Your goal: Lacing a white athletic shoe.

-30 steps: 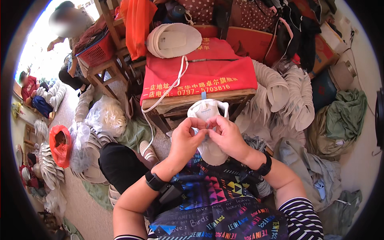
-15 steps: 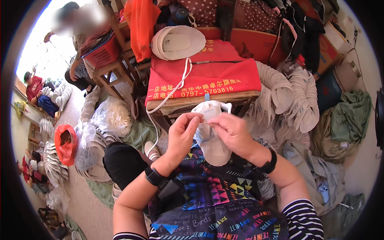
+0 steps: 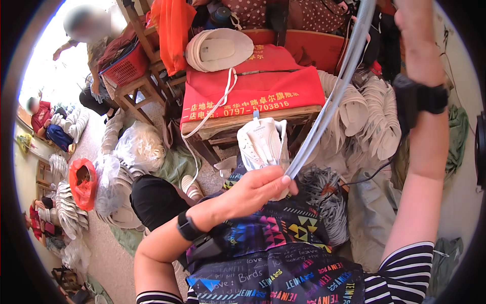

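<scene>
Stretching seems the step: left hand pinches grey laces beside the shoe; right hand, beyond it, I cannot tell; steady pinch seems needed.

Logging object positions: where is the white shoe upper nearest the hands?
In the head view, the white shoe upper is just right of centre, between the red cloth and the left hand.

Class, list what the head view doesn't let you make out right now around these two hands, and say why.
Head view:
- Right hand: fingertips cut off by the top edge, so its grip cannot be told.
- Grey laces: upper end cut off by the top edge.
- White shoe upper: part of its lower end hidden behind the left hand.
- Red bag: contents too small and dark to identify.
</scene>
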`<state>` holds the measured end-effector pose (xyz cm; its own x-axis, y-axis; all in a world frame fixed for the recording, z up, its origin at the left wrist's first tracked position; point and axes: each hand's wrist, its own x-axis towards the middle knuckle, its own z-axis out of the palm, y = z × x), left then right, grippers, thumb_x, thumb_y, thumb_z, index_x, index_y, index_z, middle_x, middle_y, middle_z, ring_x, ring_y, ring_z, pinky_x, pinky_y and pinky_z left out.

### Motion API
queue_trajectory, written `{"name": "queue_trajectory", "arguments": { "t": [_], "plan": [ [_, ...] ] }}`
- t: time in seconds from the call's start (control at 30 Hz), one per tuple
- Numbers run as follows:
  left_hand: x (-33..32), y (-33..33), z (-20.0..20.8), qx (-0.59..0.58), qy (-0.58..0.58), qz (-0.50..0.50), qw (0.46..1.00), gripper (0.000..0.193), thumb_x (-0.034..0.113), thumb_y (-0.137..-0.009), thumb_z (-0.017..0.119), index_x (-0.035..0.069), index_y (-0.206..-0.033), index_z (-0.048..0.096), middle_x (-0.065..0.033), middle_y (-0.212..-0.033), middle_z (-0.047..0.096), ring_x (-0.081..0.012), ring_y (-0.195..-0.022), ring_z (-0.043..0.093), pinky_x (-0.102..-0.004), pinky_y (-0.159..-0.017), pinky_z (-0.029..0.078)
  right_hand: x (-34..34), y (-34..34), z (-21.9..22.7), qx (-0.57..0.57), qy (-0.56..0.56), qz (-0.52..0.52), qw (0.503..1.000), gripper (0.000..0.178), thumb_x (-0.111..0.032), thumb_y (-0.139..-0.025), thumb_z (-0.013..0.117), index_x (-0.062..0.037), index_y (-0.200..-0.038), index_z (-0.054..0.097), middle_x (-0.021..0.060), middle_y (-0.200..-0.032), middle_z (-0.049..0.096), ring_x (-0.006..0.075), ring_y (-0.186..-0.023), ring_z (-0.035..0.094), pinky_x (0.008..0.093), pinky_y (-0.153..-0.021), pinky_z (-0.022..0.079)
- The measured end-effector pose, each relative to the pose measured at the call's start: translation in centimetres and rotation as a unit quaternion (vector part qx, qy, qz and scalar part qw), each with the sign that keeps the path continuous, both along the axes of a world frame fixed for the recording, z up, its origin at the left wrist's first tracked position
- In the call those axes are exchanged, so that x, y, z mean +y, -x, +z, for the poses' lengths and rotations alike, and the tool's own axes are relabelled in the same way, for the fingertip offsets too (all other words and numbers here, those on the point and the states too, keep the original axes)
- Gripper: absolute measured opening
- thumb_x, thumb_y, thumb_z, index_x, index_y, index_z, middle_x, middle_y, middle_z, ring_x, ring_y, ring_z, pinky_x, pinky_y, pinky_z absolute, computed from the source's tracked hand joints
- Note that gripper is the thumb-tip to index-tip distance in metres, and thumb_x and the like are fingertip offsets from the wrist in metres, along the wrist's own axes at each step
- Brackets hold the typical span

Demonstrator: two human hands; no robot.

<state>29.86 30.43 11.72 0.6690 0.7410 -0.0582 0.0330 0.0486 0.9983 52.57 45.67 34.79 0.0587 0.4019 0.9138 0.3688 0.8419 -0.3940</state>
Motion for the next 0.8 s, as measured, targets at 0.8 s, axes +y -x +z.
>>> {"name": "queue_trajectory", "arguments": {
  "t": [0.8],
  "plan": [
    [1.9,5.6,-5.4,0.019,0.055,0.342,0.938,0.034,0.029,-0.103,0.045,0.005,-0.085,0.062,0.0091,-0.065,0.038,-0.0012,-0.060,0.031,-0.0195,-0.054,0.025,-8.9,-1.2,-28.1,-0.164,0.690,0.344,0.616,0.016,-0.018,-0.086,0.068,-0.0059,-0.080,0.060,-0.0085,-0.070,0.044,0.0020,-0.066,0.039,0.0211,-0.057,0.034]
  ]
}}
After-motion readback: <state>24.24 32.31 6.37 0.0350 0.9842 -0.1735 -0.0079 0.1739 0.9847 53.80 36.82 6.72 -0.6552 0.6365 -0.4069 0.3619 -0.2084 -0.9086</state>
